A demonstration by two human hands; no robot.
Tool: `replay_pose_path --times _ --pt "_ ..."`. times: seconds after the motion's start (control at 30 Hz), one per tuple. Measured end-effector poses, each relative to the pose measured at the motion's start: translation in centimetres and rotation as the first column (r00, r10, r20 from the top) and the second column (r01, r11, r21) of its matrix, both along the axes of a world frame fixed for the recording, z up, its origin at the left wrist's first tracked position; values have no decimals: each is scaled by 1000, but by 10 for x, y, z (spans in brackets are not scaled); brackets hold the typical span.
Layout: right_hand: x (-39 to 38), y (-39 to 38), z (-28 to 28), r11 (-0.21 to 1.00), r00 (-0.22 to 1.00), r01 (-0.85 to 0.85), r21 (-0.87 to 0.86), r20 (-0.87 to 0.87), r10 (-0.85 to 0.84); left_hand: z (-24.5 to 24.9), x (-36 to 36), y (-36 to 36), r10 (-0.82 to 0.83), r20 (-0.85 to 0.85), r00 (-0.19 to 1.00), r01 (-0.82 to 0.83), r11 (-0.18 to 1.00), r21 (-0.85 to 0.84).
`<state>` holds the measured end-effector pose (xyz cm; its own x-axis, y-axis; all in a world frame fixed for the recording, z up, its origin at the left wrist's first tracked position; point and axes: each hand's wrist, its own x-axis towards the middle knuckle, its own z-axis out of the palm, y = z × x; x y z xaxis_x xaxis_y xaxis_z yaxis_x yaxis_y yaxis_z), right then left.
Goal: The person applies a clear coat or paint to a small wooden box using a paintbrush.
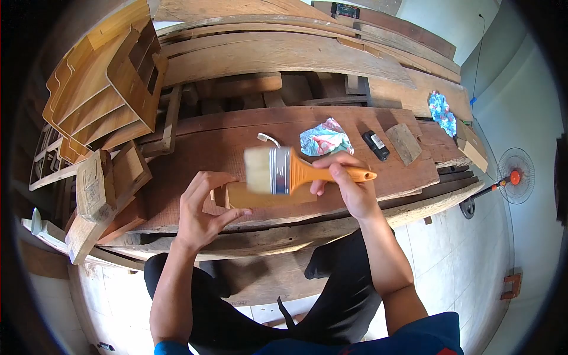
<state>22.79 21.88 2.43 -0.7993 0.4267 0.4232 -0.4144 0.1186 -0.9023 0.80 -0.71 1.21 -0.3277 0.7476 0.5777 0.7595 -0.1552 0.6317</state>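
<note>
My right hand [349,180] is closed around the orange handle of a wide paintbrush [278,170]. Its pale bristles point left, above a light wooden block [272,198] on the workbench and partly covering it from view. At the block's left end, my left hand [204,204] has its thumb along the near side and its fingers along the far side, gripping that end. Beyond the brush lie a white toothbrush [268,139] and a crumpled patterned cloth [326,139]. A black object with a white label [376,145] is to the cloth's right.
A wooden shelf organizer [112,89] stands at the left, above stacked wood pieces [97,183]. Long planks [284,56] lie at the back. Another cloth [442,112] and a small cardboard box [471,147] are at the right, near a fan [515,176].
</note>
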Motion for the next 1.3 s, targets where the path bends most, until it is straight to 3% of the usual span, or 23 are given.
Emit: replay_pose_path --times 0.1,0.2,0.3,0.4,0.5,0.6,0.7,0.8,0.9,1.0,1.2,1.3 --pt "10 9 -2 985 977 -166 39 140 159 -3 -2 -2 0 19 1000 1 999 -47" --pt "3 -1 -2 999 998 -27 -32 48 29 -4 -4 -2 0 19 1000 1 999 -51" --pt "3 1 0 998 997 -23 54 69 19 -3 -3 0 5 13 1000 -5 1000 -12" --pt "11 11 0 995 981 -93 -46 165 99 -3 -3 1 2 -14 1000 -2 1000 9" --pt "-3 -2 -1 994 995 96 -59 14 -95 -1 -4 1 68 -87 994 -65 997 36" --pt "5 5 -1 999 988 19 38 154 -24 -2 -4 -1 141 -88 986 -140 990 26" --pt "7 7 -5 997 988 10 -71 157 1 -2 -5 -1 161 26 987 -160 986 -38" --pt "-5 1 -3 990 994 109 -89 36 -106 -2 -6 -1 146 99 984 -137 987 -89" --pt "7 13 -5 1000 989 -3 -26 147 7 -2 -7 0 129 102 986 -122 990 -72" --pt "0 10 -11 998 996 59 -11 65 -58 -1 -8 0 133 98 986 -127 990 -64" --pt "2 3 -2 996 980 63 57 183 -73 0 -9 0 147 128 981 -137 987 -85" --pt "-5 0 -5 997 996 77 3 52 -77 -1 -10 -1 142 135 981 -131 988 -87"
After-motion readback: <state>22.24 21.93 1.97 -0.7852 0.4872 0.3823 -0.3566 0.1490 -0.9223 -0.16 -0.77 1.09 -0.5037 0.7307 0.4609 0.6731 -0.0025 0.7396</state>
